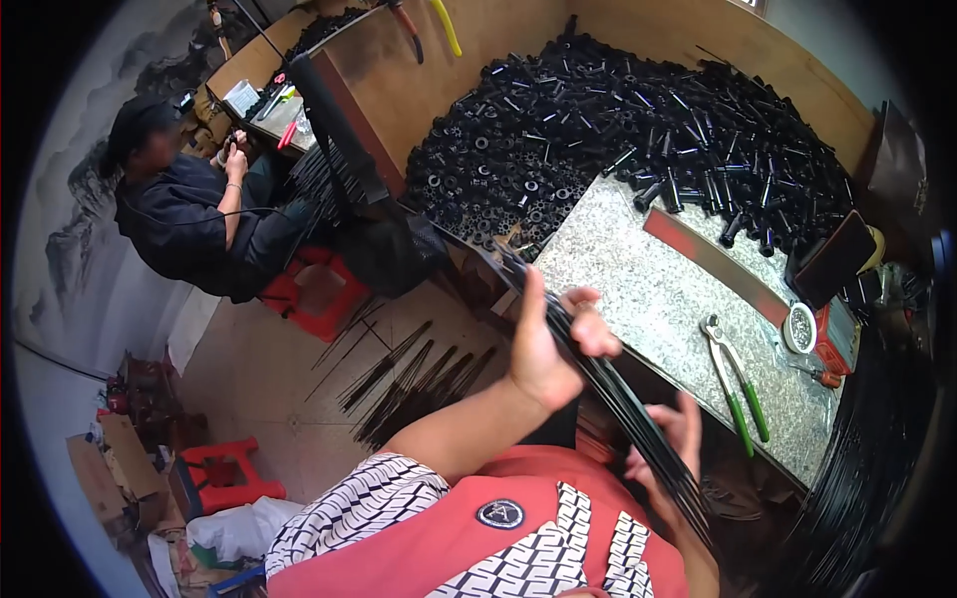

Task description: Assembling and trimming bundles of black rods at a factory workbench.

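Note:
A long bundle of thin black rods (625, 396) lies slantwise in front of my body, its far end up by the table edge and its near end down at my right forearm. My left hand (548, 349) is closed around the upper part, thumb pointing up and fingers wrapped over the far side. Lower down, my right hand (666, 439) supports the bundle between thumb and fingers, with one finger sticking out. The rods partly cover its palm.
On the speckled table (618, 259) lie a heap of black tubular parts (638, 120), a flat metal bar (716, 266), green-handled pincers (733, 384) and a small white bowl (799, 327). More rods (414, 384) stand at left. A co-worker (199, 199) sits on a red stool (317, 294).

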`<state>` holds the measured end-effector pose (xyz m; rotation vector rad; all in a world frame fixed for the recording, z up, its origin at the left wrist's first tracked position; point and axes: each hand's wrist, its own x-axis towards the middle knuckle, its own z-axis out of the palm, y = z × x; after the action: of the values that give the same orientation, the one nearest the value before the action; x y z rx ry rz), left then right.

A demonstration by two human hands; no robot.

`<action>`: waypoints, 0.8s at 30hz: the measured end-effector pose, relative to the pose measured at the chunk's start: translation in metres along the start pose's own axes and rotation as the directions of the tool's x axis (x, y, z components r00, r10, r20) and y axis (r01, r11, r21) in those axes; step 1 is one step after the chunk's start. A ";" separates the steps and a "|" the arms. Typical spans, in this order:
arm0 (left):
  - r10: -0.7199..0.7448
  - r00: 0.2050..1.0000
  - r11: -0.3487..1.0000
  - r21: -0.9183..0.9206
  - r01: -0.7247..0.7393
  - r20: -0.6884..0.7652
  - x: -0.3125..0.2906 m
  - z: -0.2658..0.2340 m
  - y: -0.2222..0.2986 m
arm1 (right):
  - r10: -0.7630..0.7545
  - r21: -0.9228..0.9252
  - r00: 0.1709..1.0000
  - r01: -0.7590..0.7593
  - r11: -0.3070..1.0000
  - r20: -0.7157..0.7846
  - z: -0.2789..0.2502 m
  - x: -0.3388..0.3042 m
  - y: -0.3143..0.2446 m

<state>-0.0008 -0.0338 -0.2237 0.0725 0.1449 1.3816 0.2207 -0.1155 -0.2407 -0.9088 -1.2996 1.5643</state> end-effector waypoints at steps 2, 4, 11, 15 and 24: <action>-0.128 0.992 0.991 0.043 0.128 0.008 -0.011 0.005 -0.025 | -0.272 -0.256 0.961 0.252 0.933 -0.044 -0.006 -0.003 -0.023; -0.333 0.927 0.941 0.128 0.314 0.172 -0.019 -0.008 -0.044 | -0.420 -0.402 0.905 0.409 0.819 0.064 -0.029 -0.007 -0.056; -0.841 0.540 0.182 0.956 0.231 0.030 -0.039 0.012 -0.039 | -0.245 -0.611 0.968 0.228 0.758 0.058 -0.050 -0.001 -0.134; -0.726 0.671 0.128 0.989 -0.081 0.148 -0.030 0.034 -0.021 | -0.274 -0.629 0.944 0.328 0.705 0.186 -0.042 0.013 -0.114; -0.271 0.818 0.309 0.850 -0.426 0.508 0.005 0.100 -0.034 | 0.247 -0.526 0.953 -0.120 0.842 0.178 -0.022 0.027 -0.002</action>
<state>0.0482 -0.0317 -0.1294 1.5826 0.4571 1.1135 0.2324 -0.0820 -0.2424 -1.2302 -1.9087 1.5326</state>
